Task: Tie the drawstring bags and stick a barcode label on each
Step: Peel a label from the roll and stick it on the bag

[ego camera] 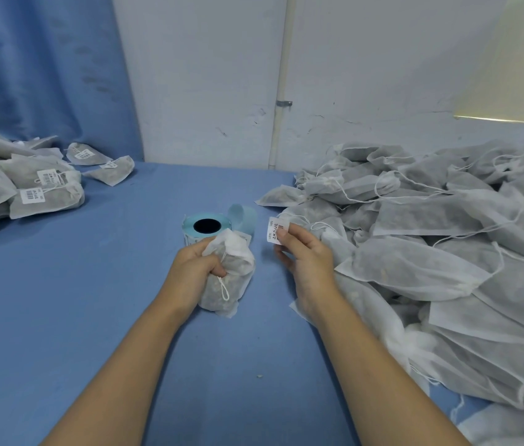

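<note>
Near the middle of the blue table (109, 284) our two hands work close together but do not touch. Our left hand (194, 265) is clamped round the neck of a filled white bag (231, 278), which stands on the table with its gathered top poking up past the fingers and a knotted cord (224, 289) hanging down its front. Just to the right, our right hand (305, 255) pinches a barcode label (275, 231) between thumb and forefinger and holds it upright, clear of the bag.

Directly behind the bag stands the label roll (207, 226), on end with its dark core facing up. A pale blue strip of backing (243, 215) curls off its right side.

Along the right edge, from the near corner to the far one, we see a large heap of bags (447, 252) with loose cords and no labels showing. At the far left edge lies a smaller pile (29, 185) whose bags carry barcode labels, and two more labelled bags lie just beside it.

Beyond the far edge rises a white wall (206, 75) with a pipe (281, 91) running down it, and a blue curtain (35, 66) hangs at the left.
</note>
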The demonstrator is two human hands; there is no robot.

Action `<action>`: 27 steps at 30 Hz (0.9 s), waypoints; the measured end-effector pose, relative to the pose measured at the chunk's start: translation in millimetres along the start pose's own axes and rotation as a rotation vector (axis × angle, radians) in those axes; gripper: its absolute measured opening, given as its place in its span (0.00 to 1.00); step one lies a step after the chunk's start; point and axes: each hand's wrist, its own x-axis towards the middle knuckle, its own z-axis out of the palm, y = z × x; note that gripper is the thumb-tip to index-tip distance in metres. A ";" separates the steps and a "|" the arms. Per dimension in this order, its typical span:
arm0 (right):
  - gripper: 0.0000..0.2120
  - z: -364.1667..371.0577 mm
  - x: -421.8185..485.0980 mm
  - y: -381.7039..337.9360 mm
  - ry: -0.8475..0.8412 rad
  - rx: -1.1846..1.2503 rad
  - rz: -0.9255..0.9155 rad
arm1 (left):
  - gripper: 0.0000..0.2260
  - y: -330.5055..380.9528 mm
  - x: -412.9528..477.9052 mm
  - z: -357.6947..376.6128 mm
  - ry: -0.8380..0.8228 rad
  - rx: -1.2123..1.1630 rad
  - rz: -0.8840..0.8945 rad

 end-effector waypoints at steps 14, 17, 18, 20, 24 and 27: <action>0.07 6.0 -8.3 -7.8 -0.077 0.073 0.078 | 0.18 -1.4 4.8 9.3 0.280 -0.205 0.228; 0.04 7.8 -13.5 -13.1 -0.205 0.027 0.097 | 0.14 -0.2 6.4 11.6 0.374 -0.206 0.299; 0.03 8.6 -15.6 -14.3 -0.251 0.013 0.102 | 0.14 -0.5 6.3 11.9 0.384 -0.194 0.314; 0.04 10.0 -19.1 -14.4 -0.317 -0.025 0.108 | 0.13 -1.9 6.1 12.0 0.383 -0.170 0.324; 0.05 14.1 -22.2 -10.6 -0.350 -0.110 0.101 | 0.16 -1.8 4.6 16.8 0.336 -0.164 0.326; 0.07 15.1 -22.5 -7.1 -0.350 -0.155 0.100 | 0.17 -0.1 3.7 21.4 0.324 -0.143 0.332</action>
